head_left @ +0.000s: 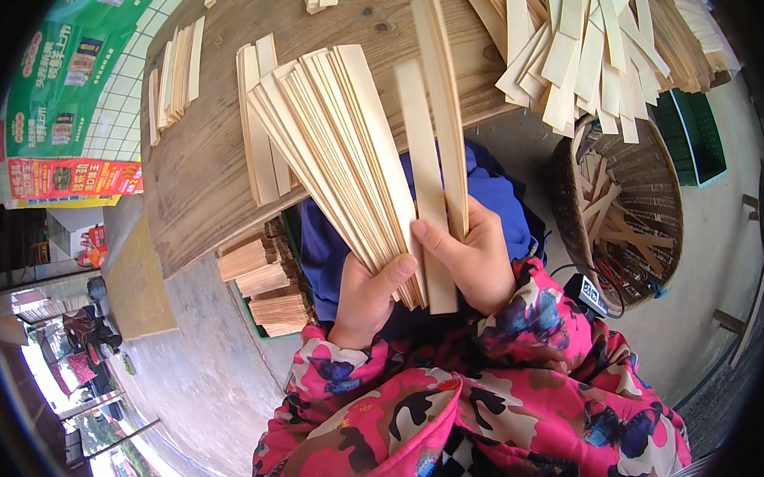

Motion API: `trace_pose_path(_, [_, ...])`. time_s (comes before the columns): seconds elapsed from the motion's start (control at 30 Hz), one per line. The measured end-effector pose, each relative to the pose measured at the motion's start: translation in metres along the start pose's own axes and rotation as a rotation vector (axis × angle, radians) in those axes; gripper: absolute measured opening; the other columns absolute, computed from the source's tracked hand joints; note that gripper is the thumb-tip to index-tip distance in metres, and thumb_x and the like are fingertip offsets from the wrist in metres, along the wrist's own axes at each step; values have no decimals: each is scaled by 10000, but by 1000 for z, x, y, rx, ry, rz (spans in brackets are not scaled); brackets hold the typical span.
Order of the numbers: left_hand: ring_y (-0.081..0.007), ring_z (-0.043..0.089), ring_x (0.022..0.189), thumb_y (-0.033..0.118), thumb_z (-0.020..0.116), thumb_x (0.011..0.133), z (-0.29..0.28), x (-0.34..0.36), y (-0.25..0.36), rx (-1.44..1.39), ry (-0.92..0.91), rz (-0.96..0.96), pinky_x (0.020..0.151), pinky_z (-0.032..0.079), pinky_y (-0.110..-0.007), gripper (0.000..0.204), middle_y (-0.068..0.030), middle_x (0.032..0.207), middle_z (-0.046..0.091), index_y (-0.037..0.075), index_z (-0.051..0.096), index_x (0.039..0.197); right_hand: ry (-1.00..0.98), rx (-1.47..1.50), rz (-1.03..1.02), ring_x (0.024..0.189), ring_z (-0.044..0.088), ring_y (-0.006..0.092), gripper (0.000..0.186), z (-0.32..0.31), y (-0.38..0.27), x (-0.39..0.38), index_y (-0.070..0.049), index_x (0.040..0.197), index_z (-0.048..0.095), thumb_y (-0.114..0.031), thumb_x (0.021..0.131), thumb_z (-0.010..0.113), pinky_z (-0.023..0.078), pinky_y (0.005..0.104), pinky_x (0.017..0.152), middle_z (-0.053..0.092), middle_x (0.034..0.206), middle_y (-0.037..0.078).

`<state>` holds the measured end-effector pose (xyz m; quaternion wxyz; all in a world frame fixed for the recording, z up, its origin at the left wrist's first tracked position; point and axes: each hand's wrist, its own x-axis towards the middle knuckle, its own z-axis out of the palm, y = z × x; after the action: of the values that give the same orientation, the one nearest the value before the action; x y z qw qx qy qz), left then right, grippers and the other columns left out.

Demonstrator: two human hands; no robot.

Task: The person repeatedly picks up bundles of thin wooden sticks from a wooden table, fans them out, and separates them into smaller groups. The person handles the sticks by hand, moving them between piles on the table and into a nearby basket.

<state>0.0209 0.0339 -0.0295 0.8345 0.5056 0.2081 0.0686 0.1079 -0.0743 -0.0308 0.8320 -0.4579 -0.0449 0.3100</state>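
Fingers of the left hand [366,297] close round the lower end of a fanned strip bundle [335,147]; right hand [478,258] pinches separate slats [421,151]. Both at the wooden table's [205,182] near edge. Probably light, springy, splittable: grip low, across flat faces.

Jacket [483,405] at six o'clock: we see pink, with black, white and brown camouflage patches and blue butterflies.
Wooden strips [335,147] at eleven o'clock: we find them pale cream.
Table [377,34] at twelve o'clock: brown, darker knots.
Basket [656,175] at three o'clock: brown, woven pattern.
Banner [104,29] at ten o'clock: green.
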Motion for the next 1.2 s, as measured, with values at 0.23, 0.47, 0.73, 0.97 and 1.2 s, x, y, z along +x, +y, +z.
trace_pose_path(0.23, [-94, 543, 887, 133, 646, 820, 2, 0, 0, 156, -33, 85, 786, 434, -237, 360, -23, 992, 595, -13, 530, 1129, -46, -110, -70, 802, 554, 84, 242, 1, 1, 0, 46, 1038, 552, -69, 830, 602, 466, 236, 690, 616, 900, 55])
trace_pose_path(0.47, [-123, 562, 899, 144, 602, 850, 2, 0, 3, -24, -1, -16, 796, 446, -256, 373, -60, 1028, 587, -24, 494, 1165, -3, 81, 54, 780, 552, 85, 220, -4, -5, -2, 34, 1049, 551, -61, 852, 522, 459, 238, 692, 601, 890, 44])
trace_pose_path(0.73, [-217, 623, 812, 209, 604, 833, 3, 2, 12, -14, -54, -111, 710, 527, -336, 469, -145, 999, 582, -34, 443, 1201, 41, -89, -55, 614, 529, 123, 148, -14, -14, 11, 36, 951, 545, -85, 866, 547, 460, 264, 482, 553, 744, 54])
trace_pose_path(0.97, [-224, 620, 812, 278, 609, 837, 3, 1, 10, -70, -77, -130, 707, 533, -346, 468, -150, 993, 579, -30, 463, 1159, -158, 330, 236, 538, 502, 145, 137, -11, -13, 17, 30, 865, 561, -103, 849, 592, 426, 281, 399, 552, 687, 97])
trace_pose_path(1.2, [-221, 601, 837, 257, 503, 903, 2, 5, 8, -284, -185, -165, 734, 507, -350, 429, -149, 1013, 560, -46, 424, 1196, -205, 309, 362, 445, 497, 171, 194, -11, -21, 17, 11, 814, 559, -177, 853, 591, 403, 277, 369, 531, 633, 104])
